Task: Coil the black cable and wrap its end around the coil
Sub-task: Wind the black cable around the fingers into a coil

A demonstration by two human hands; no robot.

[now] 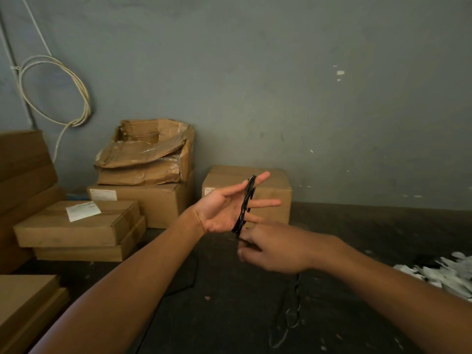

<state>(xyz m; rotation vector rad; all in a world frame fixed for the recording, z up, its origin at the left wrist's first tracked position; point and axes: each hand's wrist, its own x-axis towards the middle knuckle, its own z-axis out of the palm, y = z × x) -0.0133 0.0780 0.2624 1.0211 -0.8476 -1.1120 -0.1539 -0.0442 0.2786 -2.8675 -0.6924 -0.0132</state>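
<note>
My left hand (224, 212) is held palm up at the centre with its fingers spread. The black cable (245, 203) is wound in several turns around those fingers, from the index finger down to the little finger. My right hand (274, 247) is just below and to the right of the coil, fingers curled around the cable where it leaves the coil. The loose rest of the cable (291, 307) hangs from under my right hand down to the dark floor, where it is blurred.
Cardboard boxes stand against the grey wall: one (273, 190) right behind my hands, a crushed stack (145, 175) to the left, flat boxes (76, 226) at far left. A white cable loop (55, 90) hangs on the wall. White scraps (444, 274) lie on the floor at right.
</note>
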